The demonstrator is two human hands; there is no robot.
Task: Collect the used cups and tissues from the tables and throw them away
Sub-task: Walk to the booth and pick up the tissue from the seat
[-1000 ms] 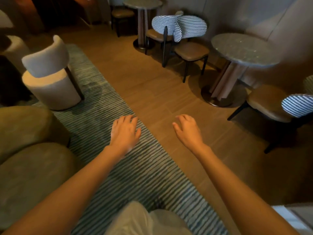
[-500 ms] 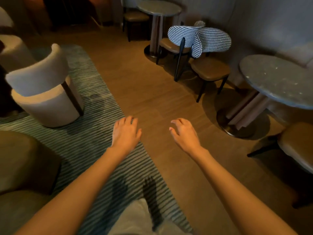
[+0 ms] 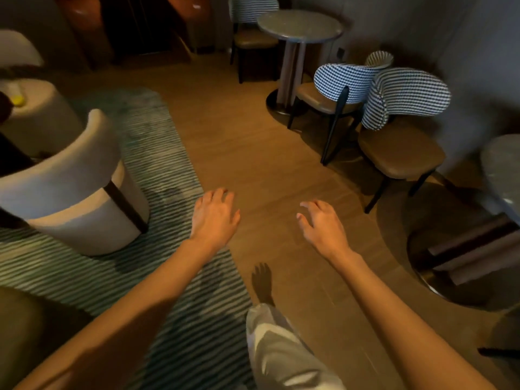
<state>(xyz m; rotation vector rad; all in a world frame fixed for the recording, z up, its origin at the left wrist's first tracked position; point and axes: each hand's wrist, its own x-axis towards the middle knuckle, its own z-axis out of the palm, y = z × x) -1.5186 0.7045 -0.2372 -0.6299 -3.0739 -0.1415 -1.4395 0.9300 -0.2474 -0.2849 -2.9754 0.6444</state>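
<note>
My left hand (image 3: 214, 218) is out in front of me, palm down, fingers relaxed and a little spread, with nothing in it. It hangs over the edge where the striped green rug (image 3: 157, 170) meets the wooden floor (image 3: 247, 153). My right hand (image 3: 322, 226) is beside it over the bare floor, fingers loosely bent, thumb out, also holding nothing.

I can make out no cups or tissues on the tables. The nearer round table (image 3: 503, 167) is at the far right edge, well apart from my right hand, with only part of its top showing. The farther round table (image 3: 299, 25) stands ahead near the wall, beyond two houndstooth-backed chairs (image 3: 365, 88). A cream tub chair (image 3: 76, 190) sits on the rug to the left of my left hand. My pale trouser leg (image 3: 281, 353) shows below.
</note>
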